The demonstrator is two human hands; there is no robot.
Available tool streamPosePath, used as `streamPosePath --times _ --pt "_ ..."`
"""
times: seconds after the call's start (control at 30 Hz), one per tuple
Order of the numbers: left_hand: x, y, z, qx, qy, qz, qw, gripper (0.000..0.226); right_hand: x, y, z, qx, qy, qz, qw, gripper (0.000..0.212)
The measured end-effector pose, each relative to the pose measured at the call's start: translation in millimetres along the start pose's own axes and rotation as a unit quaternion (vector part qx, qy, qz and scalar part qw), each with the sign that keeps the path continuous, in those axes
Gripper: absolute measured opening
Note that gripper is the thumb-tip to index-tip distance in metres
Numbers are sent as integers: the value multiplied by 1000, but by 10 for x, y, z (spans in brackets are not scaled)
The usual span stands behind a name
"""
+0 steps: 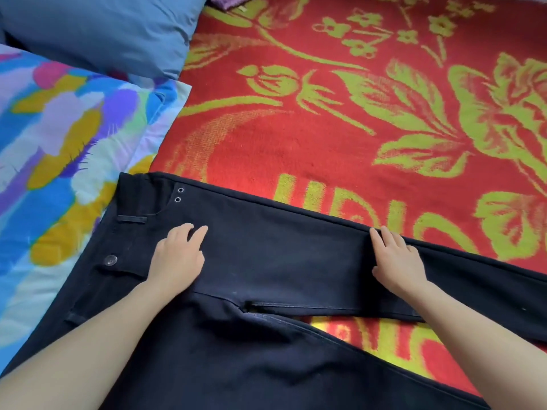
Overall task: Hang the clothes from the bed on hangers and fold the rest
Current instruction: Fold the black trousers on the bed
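Observation:
A pair of black trousers (281,255) lies spread flat on the bed, waistband to the left with a metal button and two eyelets showing, the two legs running off to the right and lower right. My left hand (177,255) rests flat on the hip area near the waistband, fingers straight. My right hand (396,261) presses flat on the upper leg, its fingertips at the leg's far edge. Neither hand grips the cloth.
A red blanket with green flower pattern (355,113) covers the bed. At the left lie a multicoloured pillow (59,137) and a plain blue pillow (112,31). A bit of purple cloth (228,1) shows at the top edge.

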State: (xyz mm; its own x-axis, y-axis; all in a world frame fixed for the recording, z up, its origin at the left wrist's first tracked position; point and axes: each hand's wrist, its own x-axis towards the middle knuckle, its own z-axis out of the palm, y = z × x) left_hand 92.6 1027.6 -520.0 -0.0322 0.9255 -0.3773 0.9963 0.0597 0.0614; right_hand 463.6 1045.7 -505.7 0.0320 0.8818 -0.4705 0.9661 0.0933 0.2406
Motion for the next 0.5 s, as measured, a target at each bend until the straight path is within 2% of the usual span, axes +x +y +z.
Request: streamPosePath --times 0.07,0.13,0.27,0.37,0.5 --pt "103 -17 -12 -15 56 5 998 56 40 78 -18 -22 -9 8 1000 78" --pt "252 -72 -69 18 78 7 997 61 101 145 -37 -32 -20 28 999 81" --pt "616 -130 -235 131 15 35 991 78 204 154 -51 -39 -18 65 997 84" --pt "789 -155 -370 137 -24 50 989 87 150 150 -41 -66 6 86 994 62" --pt "864 -225 -514 167 -40 54 984 66 -24 185 41 -59 24 90 994 35"
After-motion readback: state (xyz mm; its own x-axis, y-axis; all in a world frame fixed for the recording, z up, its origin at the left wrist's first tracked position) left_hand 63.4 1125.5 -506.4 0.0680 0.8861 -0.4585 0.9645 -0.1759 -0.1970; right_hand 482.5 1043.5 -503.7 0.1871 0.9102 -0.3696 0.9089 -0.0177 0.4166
